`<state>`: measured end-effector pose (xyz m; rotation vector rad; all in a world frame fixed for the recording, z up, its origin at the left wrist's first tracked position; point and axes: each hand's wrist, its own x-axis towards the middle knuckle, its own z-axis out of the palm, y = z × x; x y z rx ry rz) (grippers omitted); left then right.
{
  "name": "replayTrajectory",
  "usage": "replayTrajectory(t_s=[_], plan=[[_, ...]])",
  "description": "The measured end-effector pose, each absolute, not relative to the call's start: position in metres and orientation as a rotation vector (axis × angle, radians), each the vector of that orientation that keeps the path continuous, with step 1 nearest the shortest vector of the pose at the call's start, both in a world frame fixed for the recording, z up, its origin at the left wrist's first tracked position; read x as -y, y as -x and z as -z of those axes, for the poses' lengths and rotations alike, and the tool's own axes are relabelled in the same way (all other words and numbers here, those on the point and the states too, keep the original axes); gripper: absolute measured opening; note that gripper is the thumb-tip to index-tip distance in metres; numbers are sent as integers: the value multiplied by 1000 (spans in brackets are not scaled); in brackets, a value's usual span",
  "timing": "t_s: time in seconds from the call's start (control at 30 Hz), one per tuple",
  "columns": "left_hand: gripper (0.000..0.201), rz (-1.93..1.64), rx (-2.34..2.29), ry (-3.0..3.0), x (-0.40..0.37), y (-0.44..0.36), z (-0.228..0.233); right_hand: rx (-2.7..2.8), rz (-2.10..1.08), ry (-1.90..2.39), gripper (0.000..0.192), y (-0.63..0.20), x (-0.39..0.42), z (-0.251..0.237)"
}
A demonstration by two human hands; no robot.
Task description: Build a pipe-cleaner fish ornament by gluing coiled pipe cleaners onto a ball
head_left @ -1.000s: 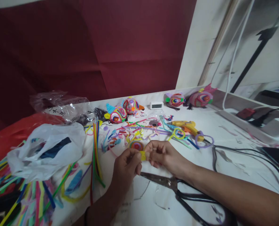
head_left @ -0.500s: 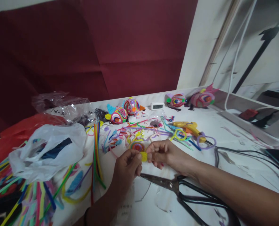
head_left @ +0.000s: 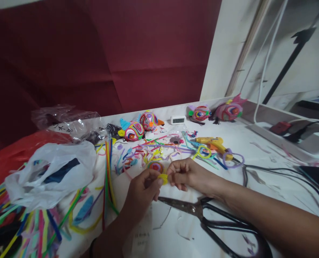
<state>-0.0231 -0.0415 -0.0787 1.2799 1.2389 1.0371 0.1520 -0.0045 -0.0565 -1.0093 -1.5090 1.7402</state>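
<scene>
Between my two hands is a small yellow coil of fuzzy pipe cleaner (head_left: 163,178). My left hand (head_left: 143,190) pinches its left side between thumb and finger. On the opposite side, my right hand (head_left: 187,175) grips it with the fingertips, the other fingers curled. Just behind the hands lies a round, multicoloured coiled piece (head_left: 156,166), partly hidden by them. Large black-handled scissors (head_left: 187,206) rest on the table below my hands, their blades pointing left and their handles partly under my right forearm.
Loose pipe-cleaner scraps (head_left: 154,152) cover the middle. A yellow glue gun (head_left: 215,144) lies to the right with its cable. Colourful fish-like figures (head_left: 132,130) and a small digital clock (head_left: 178,120) stand at the back. On the left are a white plastic bag (head_left: 27,179) and bundled pipe cleaners (head_left: 37,229).
The view has shifted slightly, so the scene sits a little further left. Both hands keep hold of the yellow coil, which looks slightly more tilted.
</scene>
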Motion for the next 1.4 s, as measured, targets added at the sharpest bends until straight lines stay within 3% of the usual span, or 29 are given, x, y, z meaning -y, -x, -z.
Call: replayTrajectory(t_s=[0.17,0.5,1.4], plan=[[16,-980,-1212,-1386,41,27,82,1555,-1743,999,10,-153,4,57],[31,-1031,-1186,-1142,42,18,79,1622,-1624,1029,6,-152,4,57],[30,-1227,-1294,-1008,47,5,83,1413,-1499,925,6,-135,14,80]])
